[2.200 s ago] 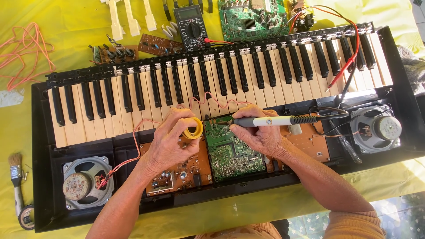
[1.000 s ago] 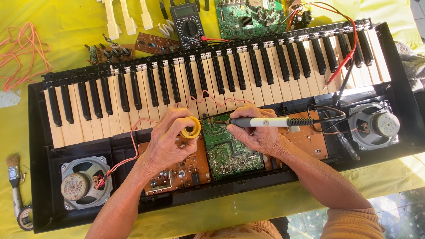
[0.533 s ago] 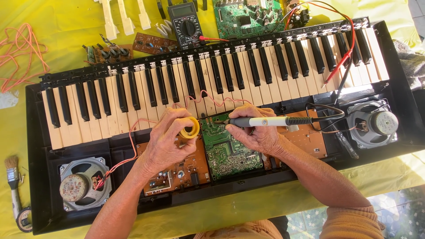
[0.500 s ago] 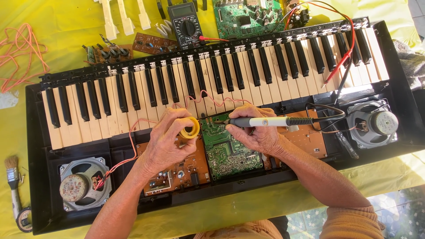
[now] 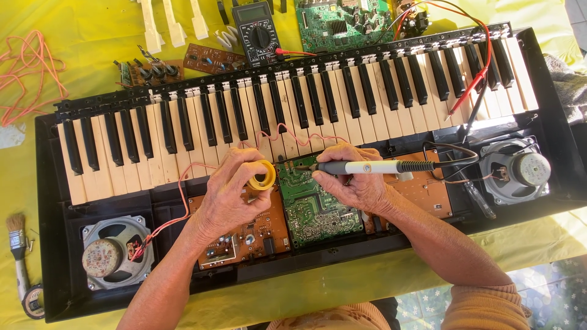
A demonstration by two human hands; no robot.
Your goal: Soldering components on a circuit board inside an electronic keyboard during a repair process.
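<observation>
My fingers [image 5: 241, 168] on the left hand [image 5: 229, 195] curl round a small yellow spool [image 5: 263, 174], pinching it just above the brown circuit board [image 5: 244, 235], while my right hand [image 5: 354, 183] grips the soldering iron [image 5: 373, 167] like a pen, its dark tip resting at the top edge of the green circuit board [image 5: 315, 208]. That green board sits between my two hands, in the open belly of the black keyboard [image 5: 293, 110], directly below the row of white and black keys. A thin red wire [image 5: 177, 201] runs from under my left wrist to the left speaker [image 5: 113, 253]; the right speaker [image 5: 516, 171] lies well apart beyond the iron's black cord [image 5: 455, 160]. Another brown board [image 5: 428, 189] is partly hidden under my right hand. On the yellow desk [image 5: 85, 36] beyond the keys lie a multimeter [image 5: 257, 30], another green board [image 5: 342, 21], loose white keys [image 5: 174, 24] and orange wires [image 5: 30, 67]; a brush [image 5: 18, 244] lies at the left.
</observation>
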